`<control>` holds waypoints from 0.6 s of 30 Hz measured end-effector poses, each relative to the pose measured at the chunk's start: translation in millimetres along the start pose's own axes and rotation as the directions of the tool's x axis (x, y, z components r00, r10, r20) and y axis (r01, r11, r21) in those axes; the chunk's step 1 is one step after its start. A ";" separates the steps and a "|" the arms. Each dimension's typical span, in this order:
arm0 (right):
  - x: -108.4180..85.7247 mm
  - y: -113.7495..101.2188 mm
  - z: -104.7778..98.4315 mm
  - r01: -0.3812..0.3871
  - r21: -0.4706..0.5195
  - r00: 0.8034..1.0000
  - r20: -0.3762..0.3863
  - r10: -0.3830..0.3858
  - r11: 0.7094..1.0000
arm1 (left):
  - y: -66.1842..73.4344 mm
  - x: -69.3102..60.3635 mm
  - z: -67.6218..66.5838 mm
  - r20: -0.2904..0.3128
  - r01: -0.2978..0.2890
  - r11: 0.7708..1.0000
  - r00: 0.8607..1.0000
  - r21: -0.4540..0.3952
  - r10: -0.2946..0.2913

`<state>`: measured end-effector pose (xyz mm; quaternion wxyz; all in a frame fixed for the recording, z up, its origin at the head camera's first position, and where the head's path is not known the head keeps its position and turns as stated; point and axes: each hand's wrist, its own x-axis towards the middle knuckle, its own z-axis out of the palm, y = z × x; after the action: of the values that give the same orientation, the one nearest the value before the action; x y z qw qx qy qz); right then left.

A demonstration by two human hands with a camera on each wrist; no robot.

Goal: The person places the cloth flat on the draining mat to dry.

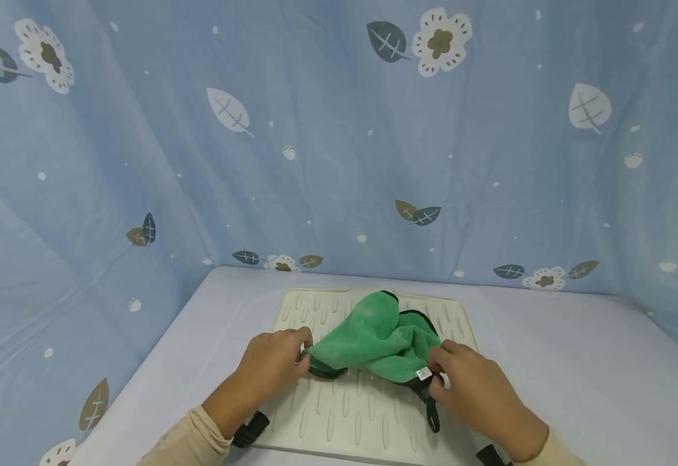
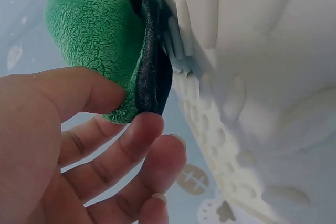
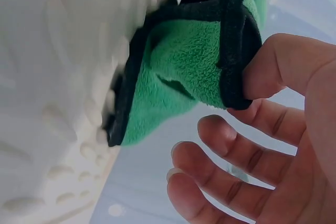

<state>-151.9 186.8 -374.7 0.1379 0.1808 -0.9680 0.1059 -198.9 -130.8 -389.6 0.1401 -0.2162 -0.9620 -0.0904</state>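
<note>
A crumpled green towel [image 1: 368, 336] with black edging lies bunched over a cream ridged mat [image 1: 339, 414]. My left hand [image 1: 277, 359] pinches the towel's left corner between thumb and fingers; the left wrist view shows the fluffy green cloth [image 2: 94, 30] and its dark border at the fingertips. On the other side, my right hand [image 1: 469, 382] pinches a black-edged part near a small white label [image 1: 423, 373]. A black hanging loop [image 1: 432, 414] dangles beside that hand. In the right wrist view, thumb and index finger hold the black border, the other fingers apart from the cloth.
The mat lies on a white-covered table [image 1: 577, 362]. A blue curtain [image 1: 327, 162] printed with leaves and flowers stands behind the table and along its left side. Black bands [image 1: 250, 430] sit at both wrists.
</note>
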 end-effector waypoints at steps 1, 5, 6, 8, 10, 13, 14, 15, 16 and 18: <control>0.8 1.7 -1.6 -0.011 0.001 1.000 0.006 0.011 1.000 | -0.8 0.1 -0.6 -0.002 0.006 1.000 1.000 -0.002 -0.006; 1.9 9.0 -6.5 -0.036 -0.001 0.999 0.003 0.036 0.999 | -3.8 0.3 -3.0 -0.012 0.030 0.999 0.999 -0.012 -0.030; 1.8 10.9 -7.2 -0.038 -0.002 0.999 0.003 0.038 0.999 | -4.4 0.4 -3.5 -0.013 0.037 0.999 0.999 -0.016 -0.037; 1.7 14.5 -8.3 -0.043 -0.003 0.999 -0.001 0.043 0.999 | -5.6 0.8 -4.0 -0.011 0.051 0.999 0.999 -0.020 -0.051; 1.6 18.3 -8.8 -0.047 -0.002 0.999 -0.006 0.047 0.999 | -6.7 1.3 -4.3 -0.008 0.062 0.998 0.998 -0.025 -0.062; 2.0 23.3 -9.7 -0.052 0.000 0.998 -0.017 0.052 0.999 | -7.4 2.2 -4.9 -0.004 0.067 0.997 0.998 -0.031 -0.067; 2.2 24.8 -10.2 -0.053 0.002 0.998 -0.022 0.053 0.999 | -7.6 2.5 -5.1 -0.008 0.066 0.997 0.998 -0.033 -0.067; 2.3 25.9 -10.9 -0.055 0.006 0.998 -0.027 0.055 0.998 | -7.7 2.9 -5.2 -0.008 0.067 0.997 0.998 -0.036 -0.068; 2.3 26.9 -11.5 -0.057 0.007 0.998 -0.032 0.057 0.998 | -7.8 3.1 -5.1 -0.009 0.067 0.997 0.998 -0.037 -0.067; 2.5 28.2 -12.6 -0.062 0.010 0.997 -0.034 0.063 0.998 | -7.6 3.1 -5.0 -0.011 0.063 0.997 0.998 -0.039 -0.063</control>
<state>-162.0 214.9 -366.5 0.1502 0.1492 -0.9702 0.1177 -203.8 -137.5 -384.8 0.1389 -0.1878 -0.9656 -0.1147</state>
